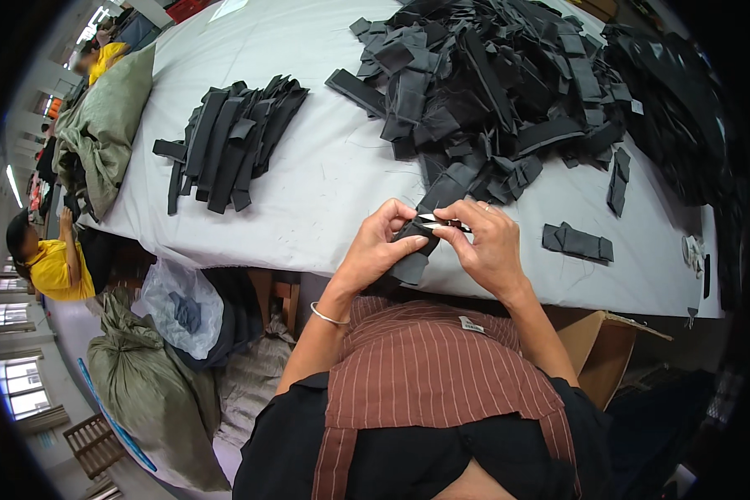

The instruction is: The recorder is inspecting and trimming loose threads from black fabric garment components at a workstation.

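At the near edge of the white-covered table, my left hand (382, 248) pinches a folded black fabric strip (410, 267) between thumb and fingers. My right hand (490, 246) is closed around a small pair of thread snips (430, 222). Their pale blades lie right at the strip, close to my left fingertips. Part of the strip is hidden under my fingers, and whether the blades touch a thread is too small to tell. Just beyond my hands, more black strips (450, 185) spill from a large heap (475, 83).
A neater row of black strips (240, 142) lies to the left on the table (308, 200). Two single pieces (577, 242) lie at the right, near black plastic (675, 117). Below stand a cardboard box (604, 354), a clear bag (183, 308) and a sack (146, 375). People in yellow work at left.
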`<state>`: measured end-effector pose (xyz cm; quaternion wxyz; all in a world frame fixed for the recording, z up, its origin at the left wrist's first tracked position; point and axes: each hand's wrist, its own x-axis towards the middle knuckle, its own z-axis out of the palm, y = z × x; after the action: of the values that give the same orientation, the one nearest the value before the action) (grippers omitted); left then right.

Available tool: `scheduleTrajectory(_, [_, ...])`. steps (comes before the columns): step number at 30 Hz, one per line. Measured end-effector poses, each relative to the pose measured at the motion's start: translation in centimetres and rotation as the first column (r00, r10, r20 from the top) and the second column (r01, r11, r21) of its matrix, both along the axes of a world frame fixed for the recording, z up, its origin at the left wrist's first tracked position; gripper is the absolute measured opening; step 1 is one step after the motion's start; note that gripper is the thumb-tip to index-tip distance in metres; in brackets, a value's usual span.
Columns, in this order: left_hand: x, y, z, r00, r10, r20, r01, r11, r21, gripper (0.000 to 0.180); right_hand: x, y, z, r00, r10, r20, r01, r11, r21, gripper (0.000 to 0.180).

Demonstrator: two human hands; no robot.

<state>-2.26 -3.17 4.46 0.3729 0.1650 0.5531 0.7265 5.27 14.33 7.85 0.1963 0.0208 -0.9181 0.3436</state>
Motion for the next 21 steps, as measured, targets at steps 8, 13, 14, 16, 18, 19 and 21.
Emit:
scheduleTrajectory(8, [0.0, 0.2, 0.0, 0.998, -0.015, 0.055, 0.014, 1.000, 0.026, 0.026, 0.0, -0.6, -0.4, 0.997, -0.027, -0.072, 0.030, 0.999, 0.035, 0.012])
scheduleTrajectory(13, [-0.4, -0.1, -0.2, 0.997, 0.007, -0.078, -0.016, 0.994, -0.112, 0.027, -0.7, -0.7, -0.8, 0.998, -0.014, -0.058, 0.016, 0.999, 0.034, 0.010])
scheduleTrajectory(14, [-0.4, 0.0, -0.1, 0.997, 0.031, -0.070, -0.039, 0.992, -0.120, 0.027, -0.9, -0.6, -0.7, 0.997, -0.016, -0.074, 0.019, 0.999, 0.044, 0.009])
scheduleTrajectory(16, [0.0, 0.3, 0.7, 0.986, 0.035, -0.162, -0.045, 0.997, -0.058, 0.027, -0.2, -0.6, -0.2, 0.995, 0.019, -0.096, -0.015, 0.999, 0.041, 0.008])
scheduleTrajectory(18, [0.5, 0.6, 0.0, 0.991, 0.036, -0.125, -0.034, 0.999, 0.016, 0.030, -0.1, -0.4, -0.1, 1.000, -0.013, -0.027, 0.009, 0.990, -0.142, 0.006])
scheduleTrajectory(19, [0.6, 0.6, -0.6, 0.985, 0.029, -0.169, -0.029, 1.000, 0.004, 0.031, -0.1, -0.4, -0.5, 1.000, 0.001, 0.028, 0.007, 0.958, -0.288, 0.005])
scheduleTrajectory(21, [0.0, 0.5, -2.1, 0.972, 0.022, -0.233, -0.020, 1.000, 0.011, 0.031, -0.4, -0.2, -2.2, 0.993, 0.046, 0.111, 0.015, 0.869, -0.494, 0.005])
